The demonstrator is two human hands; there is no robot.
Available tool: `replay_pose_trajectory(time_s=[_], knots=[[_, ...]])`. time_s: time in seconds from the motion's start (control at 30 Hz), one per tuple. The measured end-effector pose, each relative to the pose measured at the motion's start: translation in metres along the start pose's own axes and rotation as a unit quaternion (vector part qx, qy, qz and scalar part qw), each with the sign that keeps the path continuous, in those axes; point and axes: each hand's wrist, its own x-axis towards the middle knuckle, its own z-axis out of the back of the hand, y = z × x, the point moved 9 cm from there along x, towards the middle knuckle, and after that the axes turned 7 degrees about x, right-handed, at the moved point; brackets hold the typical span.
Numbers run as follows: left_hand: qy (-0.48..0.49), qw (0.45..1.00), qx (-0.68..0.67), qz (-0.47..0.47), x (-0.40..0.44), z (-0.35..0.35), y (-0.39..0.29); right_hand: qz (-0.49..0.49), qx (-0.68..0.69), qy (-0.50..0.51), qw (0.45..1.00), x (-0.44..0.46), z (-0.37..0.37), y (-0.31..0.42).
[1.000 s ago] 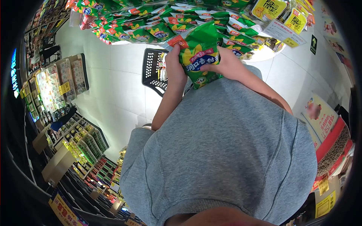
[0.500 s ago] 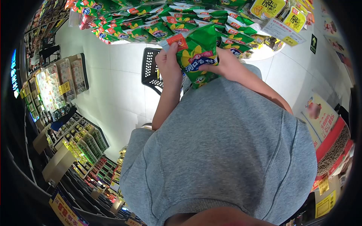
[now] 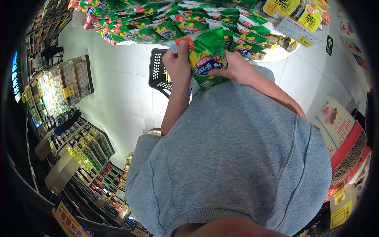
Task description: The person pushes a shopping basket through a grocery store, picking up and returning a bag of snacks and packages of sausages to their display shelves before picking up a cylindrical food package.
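A green snack bag [image 3: 207, 59] with yellow corn pictures and blue-and-white lettering is held up in front of my chest, its printed face toward me. My left hand [image 3: 176, 63] pinches its upper left edge, the thumb lying over a red label. On the other side, my right hand [image 3: 237, 68] grips the lower right edge, thumb across the front and the other fingers mostly hidden behind. Just beyond my hands is a heap of matching green bags [image 3: 166, 31].
A black perforated basket [image 3: 157, 71] is below and left of my hands. A price sign [image 3: 299, 32] fronts yellow-labelled packs [image 3: 310, 19] at the right. Shelves [image 3: 89, 146] line the left; a large printed box [image 3: 341, 138] stands at the right, above pale floor tiles [image 3: 126, 89].
The bag has turned slightly and shifted a little left. My left thumb now points more upright on the red label; both hands keep their hold.
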Motion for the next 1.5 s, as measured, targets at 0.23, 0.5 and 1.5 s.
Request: replay_pose_trajectory(time_s=[0.23,0.5,1.5], knots=[[0.175,0.984,-0.022,0.007,-0.013,-0.012,0.015,-0.002,0.085,-0.001,0.996,-0.002,-0.004,-0.010],[0.278,0.955,-0.043,0.094,-0.028,-0.026,0.034,0.052,0.071,-0.144,0.986,-0.003,0.011,-0.027],[0.199,0.979,0.014,0.046,-0.036,-0.005,0.037,-0.008,0.029,-0.028,0.999,-0.005,-0.003,-0.031]])
